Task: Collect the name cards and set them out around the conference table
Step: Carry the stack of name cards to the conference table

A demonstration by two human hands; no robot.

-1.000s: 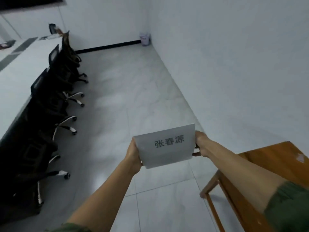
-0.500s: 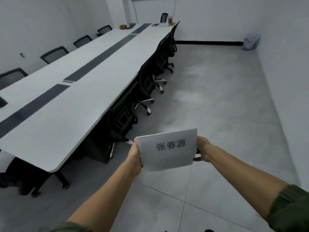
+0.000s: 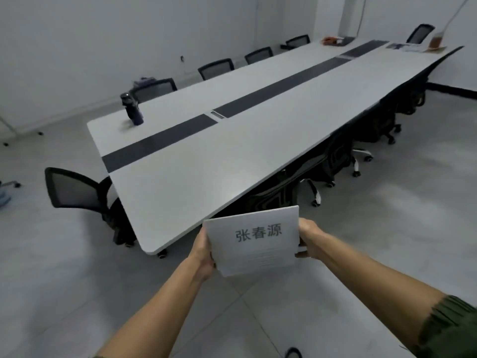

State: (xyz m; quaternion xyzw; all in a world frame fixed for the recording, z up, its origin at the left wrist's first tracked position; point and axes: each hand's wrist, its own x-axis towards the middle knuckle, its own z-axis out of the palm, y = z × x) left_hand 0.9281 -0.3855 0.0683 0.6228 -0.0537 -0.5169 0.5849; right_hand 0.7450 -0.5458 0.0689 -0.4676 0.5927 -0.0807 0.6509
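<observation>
A stack of white name cards (image 3: 254, 240) hangs in front of me at waist height, the top card printed with three dark characters. My left hand (image 3: 204, 250) grips the stack's left edge and my right hand (image 3: 308, 237) grips its right edge. The long white conference table (image 3: 206, 161), with a dark strip down its middle, stretches away just beyond the cards. Its near right edge lies directly behind the stack. No card stands on the tabletop that I can see.
Black mesh chairs line both long sides; one chair (image 3: 77, 195) stands at the near end and another (image 3: 278, 195) is tucked under right behind the cards. A dark bottle (image 3: 133, 109) stands on the near left corner. Small items (image 3: 436, 42) sit at the far end.
My view has swung left from the wall and wooden table to the conference table. The card stack stays gripped by both hands, now close to the table's near right edge.
</observation>
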